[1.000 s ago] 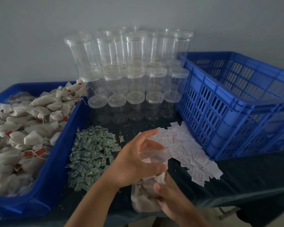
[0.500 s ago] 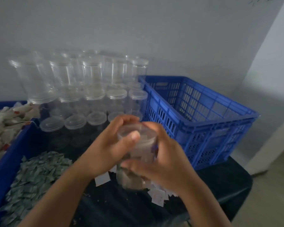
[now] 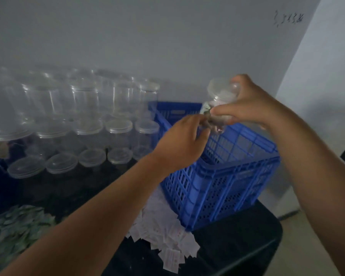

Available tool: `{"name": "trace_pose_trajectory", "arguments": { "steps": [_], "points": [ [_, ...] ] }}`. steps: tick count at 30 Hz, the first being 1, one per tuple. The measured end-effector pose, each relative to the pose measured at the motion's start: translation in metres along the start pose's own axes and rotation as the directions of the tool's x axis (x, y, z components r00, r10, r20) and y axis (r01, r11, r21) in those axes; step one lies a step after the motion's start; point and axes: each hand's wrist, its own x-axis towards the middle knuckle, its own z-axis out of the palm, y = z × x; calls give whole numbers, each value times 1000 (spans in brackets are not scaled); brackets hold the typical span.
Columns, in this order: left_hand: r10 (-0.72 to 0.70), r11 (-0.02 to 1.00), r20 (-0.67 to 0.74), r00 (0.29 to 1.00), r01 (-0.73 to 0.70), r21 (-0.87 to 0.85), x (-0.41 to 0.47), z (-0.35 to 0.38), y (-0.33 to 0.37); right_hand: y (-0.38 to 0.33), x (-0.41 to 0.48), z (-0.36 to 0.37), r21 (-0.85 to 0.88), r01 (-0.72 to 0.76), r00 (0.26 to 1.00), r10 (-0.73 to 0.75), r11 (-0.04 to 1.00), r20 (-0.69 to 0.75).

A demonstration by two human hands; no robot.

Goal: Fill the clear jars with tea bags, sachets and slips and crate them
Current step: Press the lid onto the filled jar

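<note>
Nearest, white slips [image 3: 167, 246] and green sachets [image 3: 14, 226] are heaped on the dark desk [image 3: 237, 246]. Beyond them the blue crate [image 3: 217, 186] is seen, and above it a filled jar [image 3: 217, 108] is held tilted by the right hand [image 3: 253, 104], whose fingers [image 3: 242, 81] are curled round it. The left hand [image 3: 179, 144] is curled at the jar's base; whether it grips cannot be told. Farthest, empty jars [image 3: 84, 116] are stacked by the wall.
</note>
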Motion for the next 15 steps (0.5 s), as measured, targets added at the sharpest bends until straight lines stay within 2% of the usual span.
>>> {"name": "trace_pose_trajectory", "arguments": {
  "steps": [2, 4, 6, 8, 10, 13, 15],
  "points": [
    [53, 995, 104, 993, -61, 76, -3, 20, -5, 19, 19, 17, -119, -93, 985, 109, 988, 133],
    [25, 982, 203, 979, -62, 177, -4, 36, -11, 37, 32, 39, -353, -84, 938, 193, 932, 287],
    [53, 977, 152, 987, -83, 198, -4, 45, -14, 51, 41, 63, -575, -17, 867, 299, 818, 399],
    [137, 977, 72, 988, -147, 153, -4, 48, -16, 62, 46, 86, -643, 23, 780, 388, 766, 490],
    [165, 980, 49, 985, -169, 104, -6, 50, -18, 63, 45, 102, -657, 68, 702, 432, 751, 566],
    [177, 984, -4, 984, -177, 30, -8, 57, -23, 54, 38, 111, -748, 203, 710, 431, 632, 557],
    [188, 982, -32, 982, -189, -26, -9, 60, -26, 52, 37, 115, -771, 243, 719, 424, 589, 551]
  ]
}}
